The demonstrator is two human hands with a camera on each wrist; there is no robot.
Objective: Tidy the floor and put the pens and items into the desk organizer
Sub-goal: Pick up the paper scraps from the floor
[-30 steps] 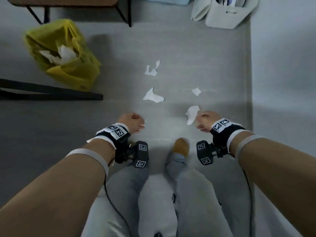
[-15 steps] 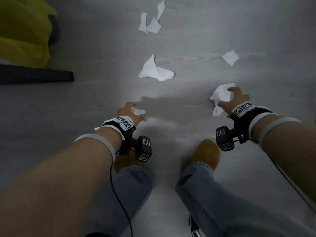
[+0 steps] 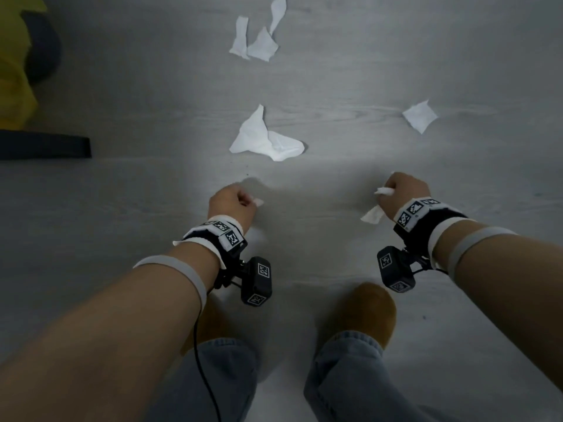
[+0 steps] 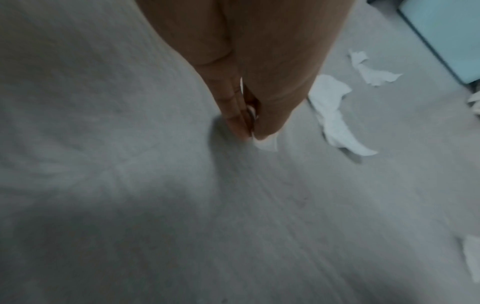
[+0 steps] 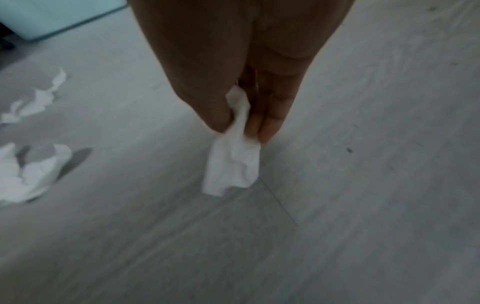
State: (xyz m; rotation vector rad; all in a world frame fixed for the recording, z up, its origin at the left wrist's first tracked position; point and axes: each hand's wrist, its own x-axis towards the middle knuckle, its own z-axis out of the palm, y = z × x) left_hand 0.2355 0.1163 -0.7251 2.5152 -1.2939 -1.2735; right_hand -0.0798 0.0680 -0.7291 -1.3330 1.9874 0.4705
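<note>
Torn white tissue pieces lie on the grey floor. My left hand (image 3: 234, 202) hovers low over the floor and pinches a small white scrap (image 3: 258, 202); the left wrist view shows that scrap (image 4: 267, 145) peeking out between thumb and fingertips. My right hand (image 3: 402, 193) grips a larger crumpled tissue piece (image 3: 372, 215), which hangs below the fingers (image 5: 270, 123) in the right wrist view as a white wad (image 5: 233, 164). A big tissue (image 3: 265, 141) lies ahead of my left hand, a small one (image 3: 420, 116) ahead of my right, and a cluster (image 3: 259, 44) farther off.
A yellow bag (image 3: 15, 71) and a black bar (image 3: 45, 147) sit at the left edge. My feet in brown slippers (image 3: 365, 315) stand just behind the hands. A pale blue box (image 4: 446, 37) stands beyond the scraps.
Both hands have curled round their tissue pieces: the left took up the small scrap, the right gathered the larger piece into its fist. The head view has dropped closer to the floor.
</note>
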